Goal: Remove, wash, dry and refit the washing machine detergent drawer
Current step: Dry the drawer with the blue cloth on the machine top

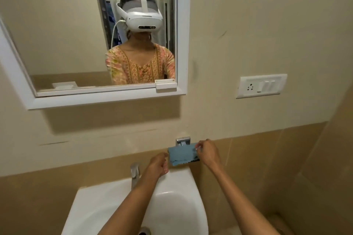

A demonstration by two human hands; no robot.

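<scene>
A blue cloth point(181, 155) hangs on a chrome wall holder point(183, 141) just above the right rear corner of the white sink point(107, 198). My right hand point(207, 153) pinches the cloth's upper right corner between thumb and fingers. My left hand point(158, 165) is at the cloth's left edge with its fingers curled; whether it grips the cloth is unclear. No detergent drawer is in view.
A chrome tap point(135, 174) stands at the back of the sink, left of my left hand. A white-framed mirror point(107, 32) hangs above, reflecting a person wearing a headset. A switch plate point(261, 86) is on the wall at the right.
</scene>
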